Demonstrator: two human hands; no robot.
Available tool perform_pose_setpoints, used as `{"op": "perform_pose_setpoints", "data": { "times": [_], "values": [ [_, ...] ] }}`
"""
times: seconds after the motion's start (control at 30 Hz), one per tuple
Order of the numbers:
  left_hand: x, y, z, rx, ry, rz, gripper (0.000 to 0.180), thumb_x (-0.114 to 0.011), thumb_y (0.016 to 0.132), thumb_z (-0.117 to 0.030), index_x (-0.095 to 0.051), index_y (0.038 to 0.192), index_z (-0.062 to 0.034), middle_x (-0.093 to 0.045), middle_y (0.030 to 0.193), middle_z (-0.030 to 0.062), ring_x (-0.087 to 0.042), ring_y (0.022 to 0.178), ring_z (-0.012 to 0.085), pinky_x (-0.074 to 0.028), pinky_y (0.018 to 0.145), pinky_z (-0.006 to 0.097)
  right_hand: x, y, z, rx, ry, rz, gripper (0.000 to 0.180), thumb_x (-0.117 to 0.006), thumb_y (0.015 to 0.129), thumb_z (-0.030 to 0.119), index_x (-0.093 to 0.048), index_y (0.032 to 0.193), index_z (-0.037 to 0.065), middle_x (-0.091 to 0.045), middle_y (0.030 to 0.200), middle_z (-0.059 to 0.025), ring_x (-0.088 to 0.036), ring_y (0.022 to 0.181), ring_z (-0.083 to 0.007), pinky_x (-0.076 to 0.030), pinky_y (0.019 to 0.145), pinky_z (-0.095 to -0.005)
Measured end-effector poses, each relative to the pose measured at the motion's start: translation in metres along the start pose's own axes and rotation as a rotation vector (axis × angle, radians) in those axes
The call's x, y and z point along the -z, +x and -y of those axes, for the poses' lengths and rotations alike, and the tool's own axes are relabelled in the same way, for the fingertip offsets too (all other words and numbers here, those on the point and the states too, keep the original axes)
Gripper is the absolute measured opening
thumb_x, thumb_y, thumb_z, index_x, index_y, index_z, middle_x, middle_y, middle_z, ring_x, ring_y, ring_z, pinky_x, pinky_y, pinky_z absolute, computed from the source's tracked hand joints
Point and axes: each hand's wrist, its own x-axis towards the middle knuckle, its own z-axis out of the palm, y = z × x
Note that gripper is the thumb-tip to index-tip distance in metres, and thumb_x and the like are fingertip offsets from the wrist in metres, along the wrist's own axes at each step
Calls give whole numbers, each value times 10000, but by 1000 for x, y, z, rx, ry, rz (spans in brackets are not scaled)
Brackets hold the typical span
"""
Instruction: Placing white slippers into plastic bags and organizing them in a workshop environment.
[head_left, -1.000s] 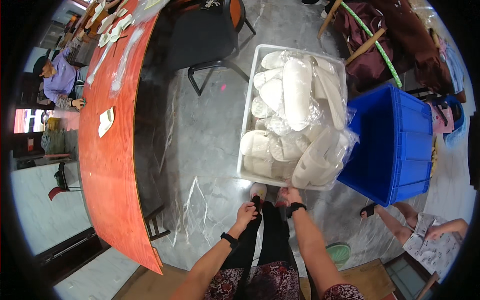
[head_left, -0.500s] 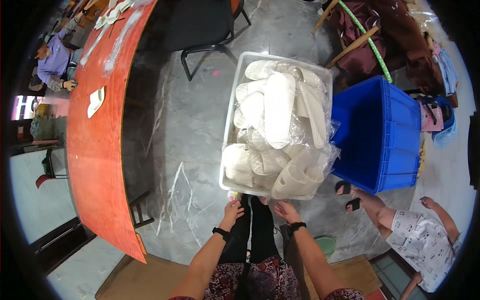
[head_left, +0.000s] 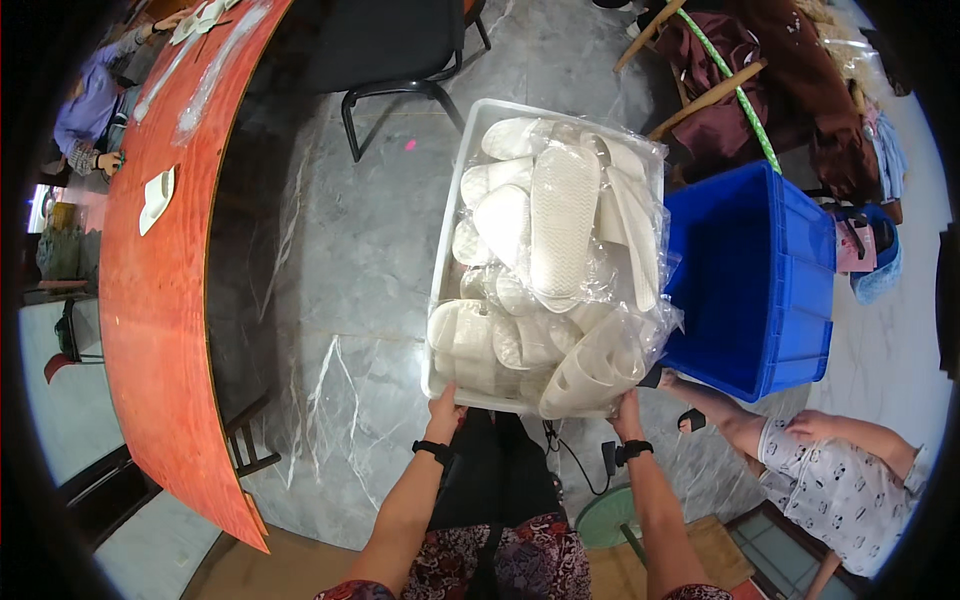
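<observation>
Clear plastic bin [head_left: 447, 260] full of white slippers is held at its near rim by both hands: the left hand [head_left: 444, 408] closes on the near left corner, the right hand [head_left: 626, 410] on the near right corner. To carry it well, I judge the grip should stay even on both sides and the bin level, because the load is heaped and loose. It sits over the grey marble floor [head_left: 350, 250], between the red table [head_left: 160, 330] at the left and the blue crate [head_left: 760, 280] at the right. The slippers [head_left: 565, 215] are wrapped in thin clear bags and pile above the rim.
</observation>
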Motion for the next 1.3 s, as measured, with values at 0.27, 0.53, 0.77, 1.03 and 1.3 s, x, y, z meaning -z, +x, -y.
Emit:
{"op": "perform_pose_setpoints", "data": {
  "times": [0.27,0.53,0.77,1.03,1.3],
  "values": [
    [23,8,4,90,-157,-88,322,-582,746,-91,-459,1031,-4,-564,865,116,-578,635,230,-469,448,297,-22,3,-6,54,-15,9,337,-453,883,194,-373,1190,78,-483,1164,-85,-516,998,-235,-466,800,-385],
    [38,-19,16,44,-288,-164,327,-581,736,-67,-461,1037,-22,-557,885,100,-577,676,218,-490,496,298,-11,-7,-17,9,-185,8,341,-453,868,169,-356,1193,141,-473,1173,-84,-512,1011,-283,-472,737,-486],
    [89,-23,-5,21,-300,-161,328,-596,718,-95,-480,1015,-20,-568,871,91,-580,688,206,-477,512,300,-23,-17,-56,-16,-356,97,335,-432,863,214,-363,1188,171,-468,1163,-85,-516,982,-301,-452,712,-542],
    [191,1,-23,-109,-372,-212,418,-608,709,-139,-451,1086,-47,-556,951,83,-572,763,198,-480,572,312,-126,-30,-98,31,-330,142,299,-408,873,210,-376,1167,168,-451,1164,-65,-459,1053,-286,-440,739,-537],
    [252,3,-78,-219,-442,-316,400,-606,701,-121,-471,1062,-12,-536,1004,90,-548,862,207,-476,702,336,-212,-52,-149,65,-449,19,273,-390,885,129,-369,1148,62,-460,1128,-92,-447,1010,-205,-361,868,-319]
  ]
}}
